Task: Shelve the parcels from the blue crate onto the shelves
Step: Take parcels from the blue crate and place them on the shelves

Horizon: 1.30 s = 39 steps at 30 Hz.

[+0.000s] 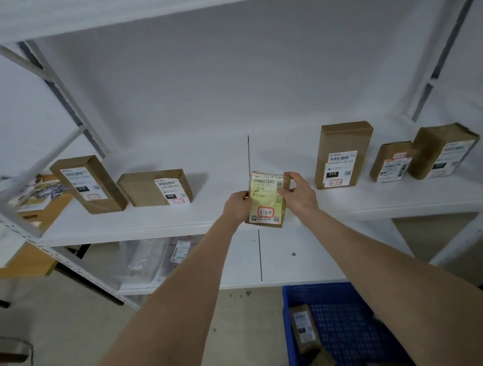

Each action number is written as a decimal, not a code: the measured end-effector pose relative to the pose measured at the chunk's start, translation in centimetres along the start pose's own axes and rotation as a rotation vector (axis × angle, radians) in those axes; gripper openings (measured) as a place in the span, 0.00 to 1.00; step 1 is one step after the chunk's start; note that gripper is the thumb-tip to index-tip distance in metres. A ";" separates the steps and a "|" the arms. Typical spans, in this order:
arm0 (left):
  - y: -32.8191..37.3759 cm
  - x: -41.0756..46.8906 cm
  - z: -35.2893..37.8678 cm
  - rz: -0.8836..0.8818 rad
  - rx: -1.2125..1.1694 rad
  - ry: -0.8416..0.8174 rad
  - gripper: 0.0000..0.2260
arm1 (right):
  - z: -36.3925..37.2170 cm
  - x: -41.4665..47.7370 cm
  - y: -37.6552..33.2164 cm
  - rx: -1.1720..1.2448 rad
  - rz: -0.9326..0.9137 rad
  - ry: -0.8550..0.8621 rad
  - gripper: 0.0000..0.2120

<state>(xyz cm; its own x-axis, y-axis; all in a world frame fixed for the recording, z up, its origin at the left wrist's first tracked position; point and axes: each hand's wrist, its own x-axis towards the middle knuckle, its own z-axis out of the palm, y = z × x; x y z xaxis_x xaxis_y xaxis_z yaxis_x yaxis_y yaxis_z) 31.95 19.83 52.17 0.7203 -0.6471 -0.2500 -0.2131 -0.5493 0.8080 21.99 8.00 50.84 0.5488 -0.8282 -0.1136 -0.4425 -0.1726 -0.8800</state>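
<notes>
1. You're mid-placement at the middle shelf (234, 161). The taped brown parcel (266, 206), marked 3-3-5 in red, is upright over the shelf's front edge, just right of the black seam line (249, 152). I cannot tell whether its base touches the shelf.
2. Both hands hold it: your left hand (235, 203) curls round its left edge, and your right hand (299, 193) pinches its upper right edge.
3. Next, I judge, you set it down in the bare stretch between the 2 box groups, label outward, and let go only once it stands steady.
4. On that shelf, 2 boxes (88, 185) sit toward the left end and 3 boxes (343, 154) toward the right.
5. The lower shelf (292, 263) carries clear bags (150, 260) at its left end.
6. The blue crate (349, 316) is on the floor below right and holds at least 1 more parcel (304, 328), so work remains.
</notes>
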 end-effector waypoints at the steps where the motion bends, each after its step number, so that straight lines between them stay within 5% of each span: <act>1: 0.1 0.8 0.0 -0.003 -0.019 -0.012 0.15 | 0.0 0.5 -0.2 0.004 -0.002 0.019 0.19; 13: 1.7 8.5 -0.5 -0.050 -0.365 -0.108 0.19 | 1.5 4.9 -1.6 0.062 -0.014 0.170 0.19; 25: 1.8 9.9 -0.2 -0.061 -0.269 0.012 0.14 | 2.8 7.6 0.4 0.188 0.020 0.147 0.16; 32: 0.1 9.7 -1.4 -0.119 -0.285 0.072 0.21 | 4.1 6.7 -0.7 0.119 -0.017 0.102 0.14; 39: -1.0 9.1 -1.4 -0.159 -0.357 0.098 0.15 | 4.4 5.3 -0.4 0.037 -0.108 0.062 0.17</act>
<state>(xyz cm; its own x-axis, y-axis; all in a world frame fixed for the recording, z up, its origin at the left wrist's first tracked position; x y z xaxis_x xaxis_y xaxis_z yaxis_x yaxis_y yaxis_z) 39.59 15.25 49.82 0.7888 -0.5059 -0.3492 0.1365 -0.4097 0.9020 28.21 6.00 48.51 0.5467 -0.8373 0.0099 -0.3562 -0.2432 -0.9022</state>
